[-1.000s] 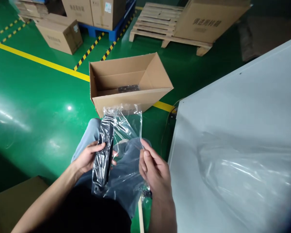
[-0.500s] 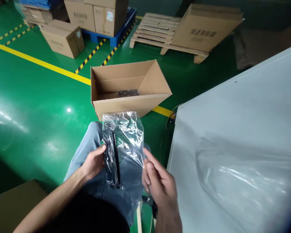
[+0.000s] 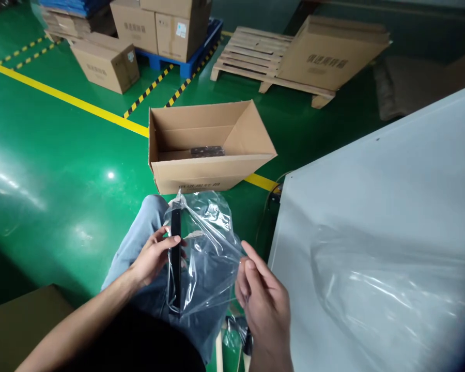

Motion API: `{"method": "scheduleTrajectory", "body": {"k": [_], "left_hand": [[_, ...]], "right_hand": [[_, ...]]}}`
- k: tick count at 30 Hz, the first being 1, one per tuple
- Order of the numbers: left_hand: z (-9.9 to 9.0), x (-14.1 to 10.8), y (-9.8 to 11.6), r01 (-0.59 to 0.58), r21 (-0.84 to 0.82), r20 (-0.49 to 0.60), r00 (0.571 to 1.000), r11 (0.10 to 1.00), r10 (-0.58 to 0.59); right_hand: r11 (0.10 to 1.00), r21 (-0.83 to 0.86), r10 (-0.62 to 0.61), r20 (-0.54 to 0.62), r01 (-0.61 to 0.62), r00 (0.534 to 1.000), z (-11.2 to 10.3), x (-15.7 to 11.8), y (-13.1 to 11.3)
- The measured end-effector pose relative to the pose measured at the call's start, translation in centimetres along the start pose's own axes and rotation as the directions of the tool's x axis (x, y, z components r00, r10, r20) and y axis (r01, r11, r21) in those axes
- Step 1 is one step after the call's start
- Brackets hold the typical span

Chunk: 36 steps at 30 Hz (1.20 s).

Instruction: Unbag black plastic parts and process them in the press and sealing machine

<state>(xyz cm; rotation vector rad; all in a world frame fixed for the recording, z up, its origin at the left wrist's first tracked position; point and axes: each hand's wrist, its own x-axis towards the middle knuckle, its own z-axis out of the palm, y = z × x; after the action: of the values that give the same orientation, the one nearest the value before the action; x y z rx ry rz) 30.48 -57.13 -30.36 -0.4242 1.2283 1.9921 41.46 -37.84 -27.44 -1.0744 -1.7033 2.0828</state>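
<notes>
A long black part (image 3: 175, 258) stands nearly upright inside a clear plastic bag (image 3: 213, 243) above my lap. My left hand (image 3: 155, 257) grips the part through the plastic, thumb across its front and fingertips behind it. My right hand (image 3: 261, 294) pinches the bag's right edge between thumb and fingers, pulling the film into folds. Beyond the bag, an open cardboard box (image 3: 213, 173) stands on the green floor, with dark plastic-wrapped pieces (image 3: 207, 151) lying inside.
A pale grey surface (image 3: 372, 201) with a clear plastic sheet (image 3: 395, 289) fills the right side. Closed cartons (image 3: 106, 64), a blue pallet (image 3: 188, 68) and a wooden pallet (image 3: 251, 51) are farther back. Another carton (image 3: 27, 323) is at lower left.
The black part has turned to show a smooth face, and my left thumb now lies across it. My right hand has moved slightly right and down, drawing the bag into diagonal folds.
</notes>
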Motion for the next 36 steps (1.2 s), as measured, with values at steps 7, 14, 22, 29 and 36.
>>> {"method": "scheduleTrajectory", "body": {"k": [7, 14, 22, 29, 36], "left_hand": [[-0.2, -0.1, 0.1, -0.050, 0.046, -0.039, 0.998, 0.998, 0.052], [0.0, -0.6, -0.3, -0.149, 0.309, -0.047, 0.984, 0.939, 0.171], [-0.9, -2.1, 0.1, -0.116, 0.379, 0.088, 0.992, 0.918, 0.089], [-2.3, -2.0, 1.5, 0.109, -0.019, 0.207, 0.973, 0.994, -0.103], [-3.1, -0.4, 1.4, 0.231, -0.117, 0.403, 0.900, 0.966, -0.167]], "right_hand": [[0.996, -0.084, -0.023, 0.076, 0.029, 0.997, -1.3, 0.9, 1.6], [0.943, -0.234, -0.210, 0.134, 0.237, 0.968, -1.9, 3.1, 0.6], [0.924, -0.365, -0.154, -0.075, 0.116, 0.985, 1.7, 3.1, -1.4], [0.977, -0.213, -0.061, -0.134, 0.032, 0.989, 0.7, 3.8, -0.1], [0.997, -0.076, -0.019, -0.117, 0.010, 0.993, 1.2, 4.1, -1.8]]}}
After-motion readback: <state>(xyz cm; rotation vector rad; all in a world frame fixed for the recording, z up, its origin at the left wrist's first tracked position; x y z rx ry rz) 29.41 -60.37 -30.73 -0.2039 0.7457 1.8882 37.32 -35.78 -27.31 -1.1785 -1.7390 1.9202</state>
